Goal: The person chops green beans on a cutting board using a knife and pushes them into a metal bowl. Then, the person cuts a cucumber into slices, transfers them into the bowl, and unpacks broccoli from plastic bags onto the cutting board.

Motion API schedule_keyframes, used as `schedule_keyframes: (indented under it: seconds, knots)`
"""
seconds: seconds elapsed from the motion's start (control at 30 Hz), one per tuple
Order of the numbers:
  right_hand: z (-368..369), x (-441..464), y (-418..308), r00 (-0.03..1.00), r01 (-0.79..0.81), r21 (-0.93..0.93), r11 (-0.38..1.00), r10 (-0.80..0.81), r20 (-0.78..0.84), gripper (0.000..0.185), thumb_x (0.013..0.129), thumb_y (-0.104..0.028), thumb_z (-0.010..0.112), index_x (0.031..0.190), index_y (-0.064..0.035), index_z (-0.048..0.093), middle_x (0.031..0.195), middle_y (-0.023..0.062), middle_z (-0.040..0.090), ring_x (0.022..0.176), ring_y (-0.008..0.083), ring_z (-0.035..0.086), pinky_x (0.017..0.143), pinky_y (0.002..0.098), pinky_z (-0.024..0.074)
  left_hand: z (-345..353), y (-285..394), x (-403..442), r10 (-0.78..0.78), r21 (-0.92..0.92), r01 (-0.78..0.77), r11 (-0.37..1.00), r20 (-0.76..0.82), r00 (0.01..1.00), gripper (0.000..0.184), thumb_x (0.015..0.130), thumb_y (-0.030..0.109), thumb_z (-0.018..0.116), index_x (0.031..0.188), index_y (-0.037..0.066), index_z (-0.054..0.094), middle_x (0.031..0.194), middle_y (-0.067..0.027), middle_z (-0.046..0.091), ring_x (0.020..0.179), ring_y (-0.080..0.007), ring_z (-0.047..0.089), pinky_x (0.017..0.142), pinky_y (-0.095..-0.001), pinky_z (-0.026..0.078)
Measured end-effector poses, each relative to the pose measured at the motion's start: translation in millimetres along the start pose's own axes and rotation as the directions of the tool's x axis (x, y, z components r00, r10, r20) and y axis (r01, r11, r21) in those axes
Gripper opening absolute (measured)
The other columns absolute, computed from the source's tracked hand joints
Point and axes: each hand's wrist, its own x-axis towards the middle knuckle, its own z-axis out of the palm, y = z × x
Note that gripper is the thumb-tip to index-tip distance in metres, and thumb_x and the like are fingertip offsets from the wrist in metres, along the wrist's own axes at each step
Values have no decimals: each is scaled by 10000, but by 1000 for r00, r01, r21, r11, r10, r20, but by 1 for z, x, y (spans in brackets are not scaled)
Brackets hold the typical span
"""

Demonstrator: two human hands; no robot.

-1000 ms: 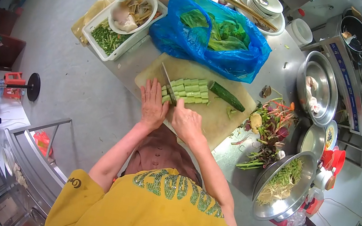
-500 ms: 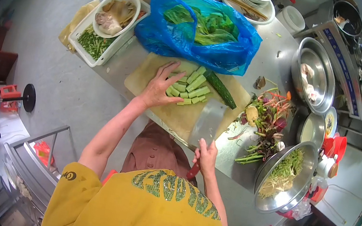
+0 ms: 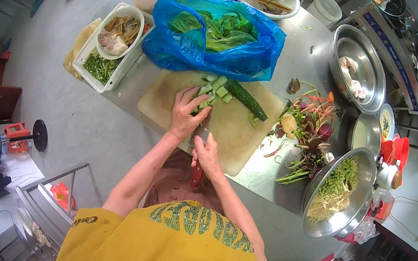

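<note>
Right hand (image 3: 207, 153) with knife (image 3: 196, 176), left hand (image 3: 186, 114) at cut pieces (image 3: 219, 87).
Right closed round red handle, near edge of board (image 3: 171, 92). Left just beyond, fingers curved over pieces; can't tell if gripping. Pieces toward board's far side; cucumber (image 3: 247, 100) just right. Farther: blue bag (image 3: 219, 64), greens (image 3: 225, 30) inside.

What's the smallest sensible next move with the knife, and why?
Probably ease the knife under the cut green pieces to gather them: the left hand is cupped over some of them, and the right hand grips the knife close by. Whether the blade is already underneath is hidden.
</note>
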Motion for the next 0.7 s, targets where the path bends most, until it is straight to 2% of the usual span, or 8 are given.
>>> schedule_keyframes:
  seconds: [0.13, 0.2, 0.3, 0.4, 0.47, 0.57, 0.67, 0.7]
  knots:
    - [2, -6, -12, 999, 18, 17, 1000, -18, 44, 127, 1030, -161, 511, 1085, -55, 467, 664, -11, 474, 480, 67, 471, 382, 234, 461, -6, 7, -2, -18, 20, 19, 1000, -32, 999, 338, 730, 131, 796, 1063, 137, 737, 1248, -117, 612, 1192, -336, 532, 989, -423, 456]
    - [-3, -19, -20, 999, 28, -42, 999, -27, 33, 149, 1029, -155, 513, 1127, -46, 483, 670, -10, 479, 480, 70, 470, 391, 234, 454, -9, 22, 0, 4, -6, -4, 1000, -16, 1000, 351, 723, 111, 801, 1067, 141, 739, 1259, -114, 610, 1214, -333, 527, 1000, -425, 454]
    - [-15, -46, -38, 991, 128, -2, 992, -128, -41, 177, 1025, -143, 516, 1167, -40, 491, 665, -7, 479, 475, 72, 468, 391, 238, 438, -5, 65, 14, 132, -34, -134, 990, -39, 990, 370, 701, 66, 809, 1060, 120, 740, 1290, -109, 610, 1266, -334, 508, 1036, -432, 441]
    - [-39, -78, -54, 958, 210, -45, 977, -215, -192, 179, 1023, -123, 510, 1178, -36, 494, 653, 0, 483, 472, 71, 464, 388, 239, 425, 16, 117, 34, 300, -168, -300, 939, -26, 954, 354, 702, 62, 805, 1047, 99, 739, 1288, -113, 615, 1259, -340, 518, 1033, -437, 446]
    - [-52, -109, -78, 903, 269, -63, 961, -275, -330, 165, 1019, -123, 513, 1158, -35, 505, 635, 1, 492, 454, 71, 459, 385, 243, 412, 37, 160, 44, 405, -303, -399, 866, -44, 913, 378, 677, 22, 801, 1046, 76, 741, 1276, -131, 625, 1259, -357, 528, 1036, -447, 440]
    - [-78, -151, -90, 711, 344, -143, 928, -357, -606, 161, 1011, -146, 531, 1118, -26, 517, 588, 0, 492, 411, 76, 450, 379, 241, 407, 75, 230, 50, 552, -498, -501, 708, -52, 832, 369, 674, 70, 809, 1035, 98, 739, 1273, -99, 627, 1222, -342, 548, 1010, -435, 467]
    - [-93, -194, -103, 481, 392, -189, 900, -375, -792, 148, 1009, -141, 522, 1096, -31, 471, 609, -1, 492, 427, 74, 449, 382, 234, 412, 120, 299, 39, 640, -710, -501, 496, -91, 763, 360, 686, 78, 799, 1039, 112, 732, 1243, -92, 632, 1194, -339, 563, 977, -437, 493]
    - [-99, -206, -102, 461, 393, -195, 899, -376, -804, 148, 1009, -141, 522, 1096, -31, 471, 609, -1, 492, 427, 74, 449, 382, 234, 412, 135, 317, 32, 652, -767, -455, 452, -64, 755, 373, 697, 79, 797, 1062, 120, 729, 1236, -105, 631, 1190, -353, 563, 984, -447, 487]
